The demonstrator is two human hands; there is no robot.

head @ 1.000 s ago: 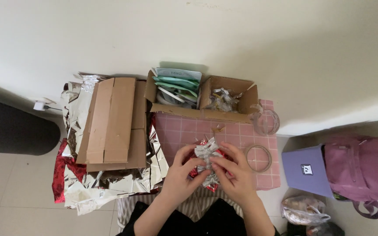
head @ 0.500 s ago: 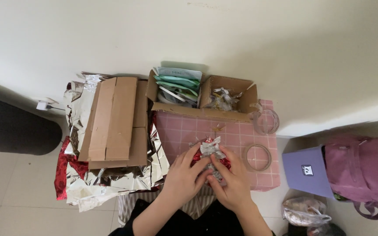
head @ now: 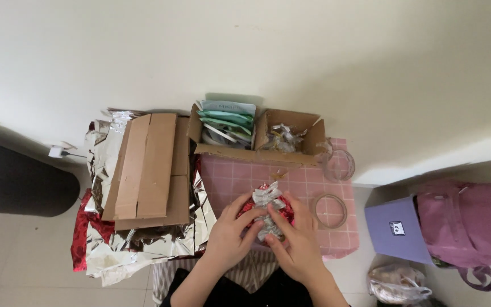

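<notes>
Both of my hands close around a small bundle of crumpled silver and red foil [head: 267,204] above a pink checked table top [head: 228,179]. My left hand [head: 229,236] cups its left side, with the fingers on the red foil. The silver top is pinched by my right hand [head: 294,239], which wraps the right side. What the foil covers is hidden.
Behind the bundle an open cardboard box [head: 257,152] holds green and white packets and some foil pieces. Flattened cardboard [head: 146,167] lies on loose silver and red foil sheets at left. A clear cup [head: 339,165], a tape ring [head: 329,210], a lilac box [head: 396,230] and a purple backpack [head: 473,224] stand at right.
My hands have shifted slightly down and kept working the foil bundle; the silver top now sits more gathered between my fingers. The view has drifted a little.
</notes>
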